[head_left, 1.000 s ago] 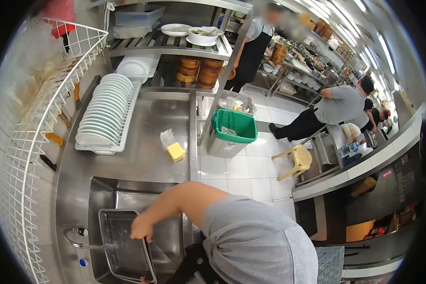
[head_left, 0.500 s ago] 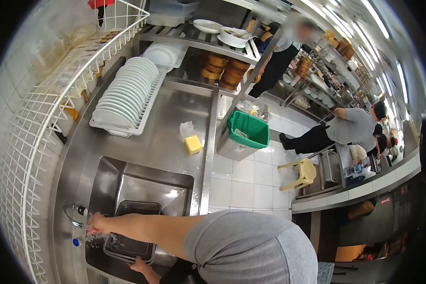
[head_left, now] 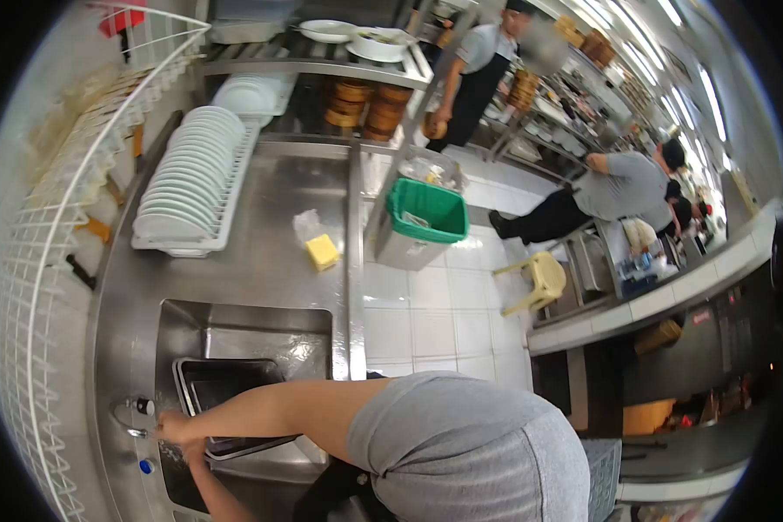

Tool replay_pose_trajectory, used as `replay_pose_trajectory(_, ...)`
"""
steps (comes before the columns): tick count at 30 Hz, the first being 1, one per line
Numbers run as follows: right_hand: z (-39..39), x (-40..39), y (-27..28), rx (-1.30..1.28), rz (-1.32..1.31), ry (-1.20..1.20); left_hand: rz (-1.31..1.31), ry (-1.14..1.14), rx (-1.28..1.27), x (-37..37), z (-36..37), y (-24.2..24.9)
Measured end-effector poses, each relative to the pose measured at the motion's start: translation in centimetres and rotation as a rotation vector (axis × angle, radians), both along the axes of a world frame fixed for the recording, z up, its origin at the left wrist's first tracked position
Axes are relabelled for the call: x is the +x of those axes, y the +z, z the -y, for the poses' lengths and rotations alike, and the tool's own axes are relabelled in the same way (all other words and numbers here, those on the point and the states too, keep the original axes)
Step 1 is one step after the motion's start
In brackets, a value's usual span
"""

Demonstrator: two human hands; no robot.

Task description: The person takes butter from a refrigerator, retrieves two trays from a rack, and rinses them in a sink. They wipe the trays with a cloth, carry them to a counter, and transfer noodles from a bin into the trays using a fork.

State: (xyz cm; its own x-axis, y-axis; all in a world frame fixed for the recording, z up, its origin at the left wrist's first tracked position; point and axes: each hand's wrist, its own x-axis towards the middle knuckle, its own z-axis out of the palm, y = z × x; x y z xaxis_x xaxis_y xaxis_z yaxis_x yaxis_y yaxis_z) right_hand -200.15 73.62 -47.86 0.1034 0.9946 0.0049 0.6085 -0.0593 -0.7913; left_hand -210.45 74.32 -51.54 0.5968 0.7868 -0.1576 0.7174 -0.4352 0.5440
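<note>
Under the curved tap (head_left: 130,428) at the sink's left edge, my right hand (head_left: 173,426) is in the water stream, its fingers blurred. My left hand (head_left: 193,450) is right beside it, coming from below, its fingers mostly hidden behind the right hand. A dark rectangular tray (head_left: 226,380) with a pale rim lies in the steel sink (head_left: 270,326), partly covered by my right forearm. Neither hand is on the tray's visible rim.
A rack of white plates (head_left: 191,178) stands on the steel counter (head_left: 291,187), near a yellow sponge (head_left: 322,252) and a crumpled clear bag. A green-lined bin (head_left: 426,213) and yellow stool (head_left: 544,278) stand on the floor. Two people (head_left: 618,187) (head_left: 478,78) are beyond.
My left hand has left the tray's lower rim and moved up to my right hand by the tap. The tray has shifted in the sink. The head view has turned slightly.
</note>
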Motion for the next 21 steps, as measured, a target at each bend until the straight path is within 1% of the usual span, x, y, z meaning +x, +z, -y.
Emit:
replay_pose_trajectory(1, 0.5, 0.9, -0.6, -0.002, 0.002, -0.031, -0.010, -0.024, 0.039, 1.1, -0.1, 0.5)
replay_pose_trajectory(3, 1.7, 3.6, -2.2, -0.011, 0.003, -0.117, 0.135, -0.207, 0.060, 2.8, -1.8, 2.9)
replay_pose_trajectory(5, 3.2, 6.2, -4.2, -0.026, 0.005, -0.196, -0.011, -0.273, -0.027, 6.6, 0.0, 8.8)
replay_pose_trajectory(6, 4.0, 7.3, -5.0, -0.033, 0.010, -0.231, -0.081, -0.295, -0.061, 8.1, 0.8, 10.9)
replay_pose_trajectory(9, 6.4, 10.3, -7.2, -0.057, 0.034, -0.332, 0.092, -0.339, -0.268, 9.5, 0.7, 10.9)
replay_pose_trajectory(13, 10.7, 14.2, -8.6, -0.144, -0.005, -0.427, 0.154, -0.394, -0.038, 8.6, 1.1, 11.0)
replay_pose_trajectory(14, 11.8, 15.1, -8.7, -0.169, -0.019, -0.443, 0.185, -0.392, 0.001, 7.3, 0.2, 9.4)
replay_pose_trajectory(15, 12.7, 15.8, -8.8, -0.194, -0.028, -0.455, 0.218, -0.380, 0.043, 5.3, -1.7, 6.7)
replay_pose_trajectory(16, 13.6, 16.3, -8.8, -0.214, -0.039, -0.462, 0.248, -0.362, 0.087, 3.9, -2.3, 5.8)
replay_pose_trajectory(18, 15.1, 16.9, -8.9, -0.250, -0.058, -0.473, 0.263, -0.279, 0.117, 1.2, -1.8, 6.1)
replay_pose_trajectory(21, 17.2, 17.5, -8.9, -0.295, -0.086, -0.491, 0.281, -0.158, 0.162, -3.7, 0.6, 8.2)
